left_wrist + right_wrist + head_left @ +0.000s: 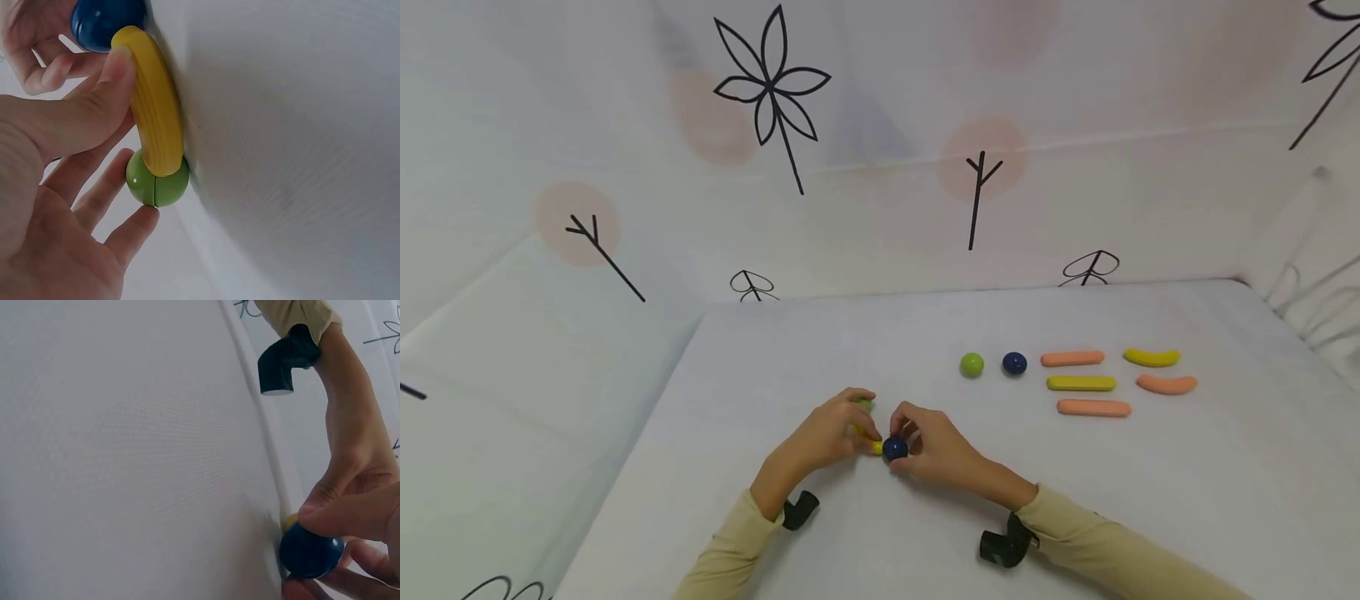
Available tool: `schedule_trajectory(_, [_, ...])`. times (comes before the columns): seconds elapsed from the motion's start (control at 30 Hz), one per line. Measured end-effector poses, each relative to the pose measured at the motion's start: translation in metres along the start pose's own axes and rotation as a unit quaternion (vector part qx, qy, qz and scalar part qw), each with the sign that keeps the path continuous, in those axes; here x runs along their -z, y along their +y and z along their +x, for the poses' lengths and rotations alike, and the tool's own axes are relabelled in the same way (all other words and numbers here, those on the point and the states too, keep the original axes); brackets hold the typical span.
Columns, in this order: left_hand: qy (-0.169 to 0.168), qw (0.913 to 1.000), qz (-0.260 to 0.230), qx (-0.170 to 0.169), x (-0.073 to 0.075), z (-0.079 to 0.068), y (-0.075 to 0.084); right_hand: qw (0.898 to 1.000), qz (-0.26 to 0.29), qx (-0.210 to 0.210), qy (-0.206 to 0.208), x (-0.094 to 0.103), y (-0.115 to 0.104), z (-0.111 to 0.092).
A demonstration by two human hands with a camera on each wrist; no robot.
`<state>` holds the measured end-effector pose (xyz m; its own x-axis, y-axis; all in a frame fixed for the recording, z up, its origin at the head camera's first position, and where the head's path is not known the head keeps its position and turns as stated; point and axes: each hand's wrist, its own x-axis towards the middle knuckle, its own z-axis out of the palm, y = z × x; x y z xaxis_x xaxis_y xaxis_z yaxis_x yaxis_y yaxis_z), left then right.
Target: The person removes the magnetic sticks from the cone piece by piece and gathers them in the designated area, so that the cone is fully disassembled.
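In the left wrist view, a curved yellow stick (157, 106) lies between a green ball (140, 181) at its lower end and a blue ball (103, 25) at its upper end. My left hand (833, 432) pinches the stick near the blue ball, its thumb along one side. Other fingertips of that hand touch the green ball, which sits against the stick. From the right, my right hand (942, 450) grips the dark blue ball (312, 553) between thumb and fingers, low over the white table. Stick and blue ball meet end to side in the head view.
Farther back on the table (820, 342) are another green ball (972, 365) and dark blue ball (1015, 363). Right of them lie straight sticks, two orange (1093, 407) and one yellow (1081, 383), plus curved yellow (1152, 357) and orange (1167, 384) ones.
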<state>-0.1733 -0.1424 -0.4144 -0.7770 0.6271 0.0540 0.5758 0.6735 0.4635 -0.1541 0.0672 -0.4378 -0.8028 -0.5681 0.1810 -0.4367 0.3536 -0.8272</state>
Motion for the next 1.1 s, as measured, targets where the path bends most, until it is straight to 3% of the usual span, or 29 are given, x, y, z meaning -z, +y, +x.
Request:
schedule_trajectory(0.47, [0.018, 0.9998, 0.008, 0.006, -0.002, -0.004, 0.002, 0.999, -0.033, -0.022, -0.008, 0.026, 0.001, -0.022])
schedule_trajectory(1.1, [0.025, 0.9997, -0.002, -0.002, -0.003, -0.004, 0.002, 0.994, -0.084, -0.067, 0.028, 0.064, 0.015, -0.042])
